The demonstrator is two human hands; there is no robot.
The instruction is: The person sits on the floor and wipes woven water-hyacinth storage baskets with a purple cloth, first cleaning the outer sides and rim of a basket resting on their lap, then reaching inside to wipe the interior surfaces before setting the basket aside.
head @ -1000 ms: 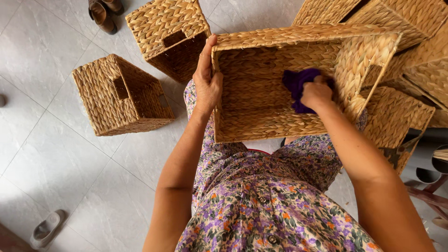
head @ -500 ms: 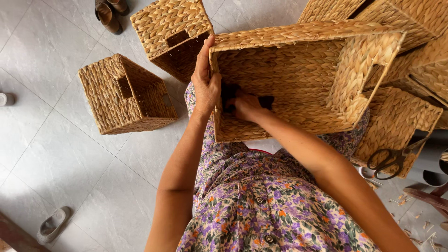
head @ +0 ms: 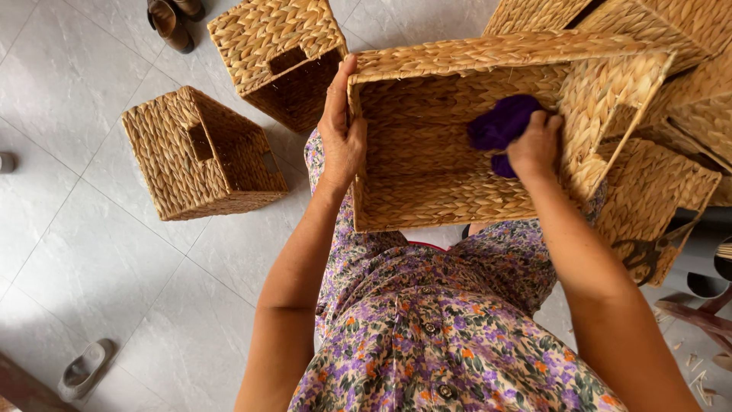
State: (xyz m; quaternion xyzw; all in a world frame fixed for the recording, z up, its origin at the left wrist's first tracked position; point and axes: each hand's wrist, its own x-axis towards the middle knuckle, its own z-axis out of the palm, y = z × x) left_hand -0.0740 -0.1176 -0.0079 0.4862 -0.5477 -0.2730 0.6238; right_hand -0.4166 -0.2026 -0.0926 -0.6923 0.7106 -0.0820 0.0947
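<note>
I hold a rectangular woven basket (head: pixel 427 191) tipped on its side above my lap, its opening facing me. My left hand (head: pixel 341 130) grips the basket's left rim, fingers wrapped over the edge. My right hand (head: pixel 536 145) is inside the basket, closed on a purple cloth (head: pixel 499 126) pressed against the inner wall near the right side.
Two more woven baskets lie on the tiled floor, one (head: pixel 200 156) at my left and one (head: pixel 280 53) behind it. Several others are stacked at the right (head: pixel 656 198), with black scissors (head: pixel 644 252) on one. Shoes (head: pixel 171 19) and a sandal (head: pixel 82 368) lie around.
My right hand with the purple cloth swept to the left inside the basket, then back to the right side. The left hand kept its hold on the rim.
</note>
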